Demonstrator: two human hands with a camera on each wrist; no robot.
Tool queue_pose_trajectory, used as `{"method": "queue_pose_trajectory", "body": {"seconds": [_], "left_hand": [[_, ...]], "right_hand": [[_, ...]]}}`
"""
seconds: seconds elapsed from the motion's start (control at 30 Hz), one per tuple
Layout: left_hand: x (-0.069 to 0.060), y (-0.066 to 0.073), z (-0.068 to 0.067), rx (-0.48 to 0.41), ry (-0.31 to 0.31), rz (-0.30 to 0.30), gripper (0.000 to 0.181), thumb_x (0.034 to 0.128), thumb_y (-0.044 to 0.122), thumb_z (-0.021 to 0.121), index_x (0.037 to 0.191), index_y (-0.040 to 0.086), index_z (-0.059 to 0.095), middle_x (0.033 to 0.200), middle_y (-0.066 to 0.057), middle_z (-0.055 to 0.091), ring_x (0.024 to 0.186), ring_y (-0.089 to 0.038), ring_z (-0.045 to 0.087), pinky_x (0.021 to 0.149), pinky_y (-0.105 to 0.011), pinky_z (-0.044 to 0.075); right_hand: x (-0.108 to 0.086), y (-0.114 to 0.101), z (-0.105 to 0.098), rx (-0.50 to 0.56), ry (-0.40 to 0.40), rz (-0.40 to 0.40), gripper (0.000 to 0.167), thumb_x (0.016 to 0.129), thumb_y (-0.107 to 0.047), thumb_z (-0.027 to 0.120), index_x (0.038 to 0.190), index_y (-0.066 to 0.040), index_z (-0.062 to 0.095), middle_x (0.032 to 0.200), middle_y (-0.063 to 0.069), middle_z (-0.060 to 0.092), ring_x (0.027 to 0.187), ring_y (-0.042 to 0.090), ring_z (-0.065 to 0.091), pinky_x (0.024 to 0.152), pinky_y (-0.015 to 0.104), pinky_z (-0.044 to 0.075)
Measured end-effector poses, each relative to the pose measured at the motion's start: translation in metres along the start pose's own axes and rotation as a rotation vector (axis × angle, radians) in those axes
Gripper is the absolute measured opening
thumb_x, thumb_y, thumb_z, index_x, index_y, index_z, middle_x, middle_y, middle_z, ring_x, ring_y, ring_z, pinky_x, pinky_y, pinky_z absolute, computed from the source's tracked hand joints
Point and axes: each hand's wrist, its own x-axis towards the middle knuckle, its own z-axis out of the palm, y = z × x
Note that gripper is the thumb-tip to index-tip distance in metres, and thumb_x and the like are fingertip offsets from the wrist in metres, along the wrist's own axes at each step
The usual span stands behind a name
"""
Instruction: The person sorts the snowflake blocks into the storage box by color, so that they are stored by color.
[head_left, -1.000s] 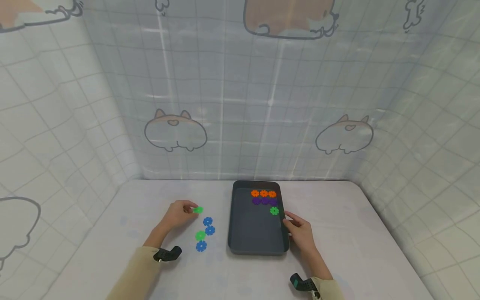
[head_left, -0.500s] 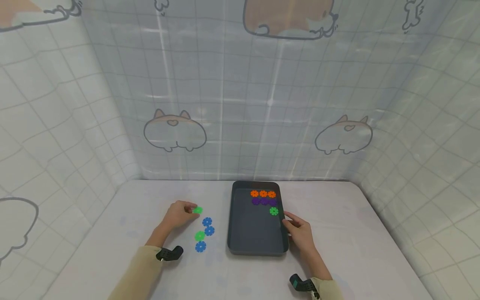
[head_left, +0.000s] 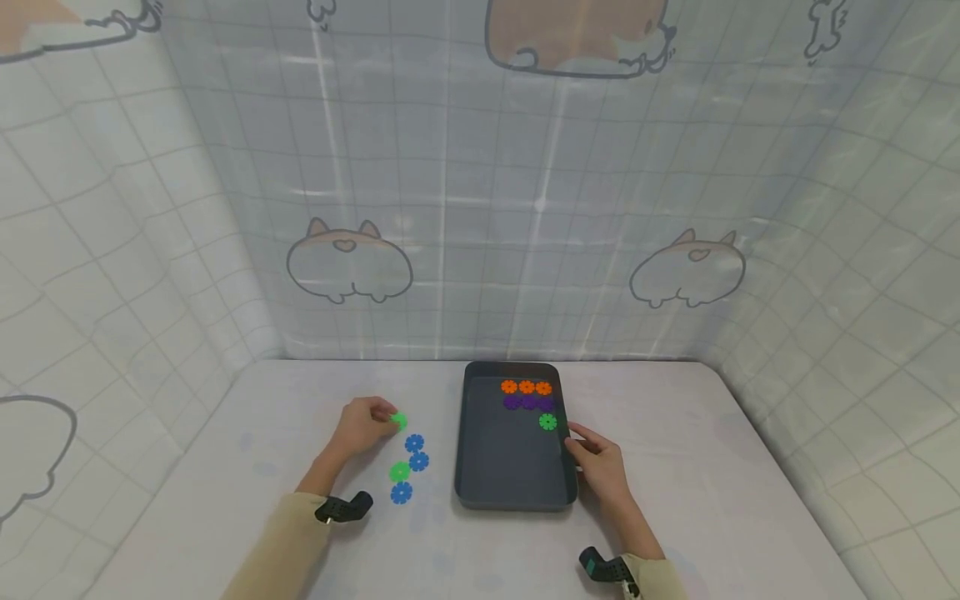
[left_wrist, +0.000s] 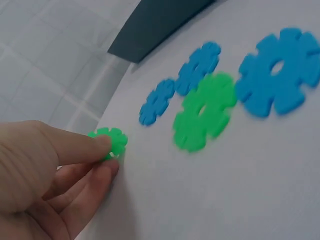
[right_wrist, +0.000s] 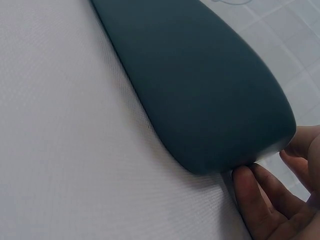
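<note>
My left hand (head_left: pixel 362 427) pinches a green notched plastic disc (left_wrist: pixel 119 141) between thumb and fingers, low over the table's left side. Near it lie three blue notched discs (head_left: pixel 401 492) and one more green disc (head_left: pixel 400 472), in a loose line. My right hand (head_left: pixel 604 473) grips the right wall of a dark rectangular tray (head_left: pixel 502 475), with the thumb at the rim and fingertips against the outside. Inside the tray are a row of three orange discs (head_left: pixel 527 387), a row of three purple discs (head_left: pixel 529 402) and a green disc (head_left: pixel 548 422) below their right end.
A pale cloth covers the table (head_left: pixel 675 450). Sheeting with a grid and cartoon animals forms the back wall (head_left: pixel 517 208) and both sides. Each wrist wears a black camera on a strap.
My left fingers have shifted slightly on the green disc, which now sits more tilted and a little further right. The right hand and the tray stay where they were.
</note>
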Motion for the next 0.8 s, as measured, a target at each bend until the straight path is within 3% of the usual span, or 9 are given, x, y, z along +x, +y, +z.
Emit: {"method": "queue_pose_trajectory", "body": {"seconds": [0.3, 0.6, 0.8], "left_hand": [[-0.003, 0.016, 0.014, -0.100, 0.038, -0.041, 0.021, 0.0787, 0.014, 0.081, 0.097, 0.006, 0.074, 0.088, -0.005, 0.069, 0.084, -0.022, 0.063, 0.070, -0.035, 0.053], [0.000, 0.041, 0.027, -0.211, 0.012, -0.064, 0.022, 0.0790, 0.013, 0.080, 0.099, 0.006, 0.074, 0.090, -0.006, 0.068, 0.076, -0.018, 0.063, 0.063, -0.030, 0.054], [0.004, 0.057, 0.038, -0.320, -0.013, -0.034, 0.020, 0.0785, 0.008, 0.080, 0.097, 0.004, 0.074, 0.088, -0.007, 0.068, 0.070, -0.017, 0.067, 0.062, -0.030, 0.056]], "right_hand": [[0.001, 0.001, 0.000, -0.004, -0.001, 0.017, 0.039, 0.091, -0.021, 0.070, 0.128, -0.013, 0.065, 0.110, 0.015, 0.067, 0.082, 0.022, 0.066, 0.063, 0.032, 0.055], [0.000, -0.001, -0.002, -0.006, -0.006, 0.013, 0.039, 0.091, -0.020, 0.069, 0.129, -0.012, 0.064, 0.110, 0.015, 0.067, 0.082, 0.023, 0.066, 0.064, 0.032, 0.054], [0.000, -0.002, -0.001, -0.003, -0.009, 0.013, 0.039, 0.091, -0.021, 0.069, 0.129, -0.013, 0.065, 0.110, 0.015, 0.067, 0.082, 0.023, 0.067, 0.064, 0.032, 0.055]]}}
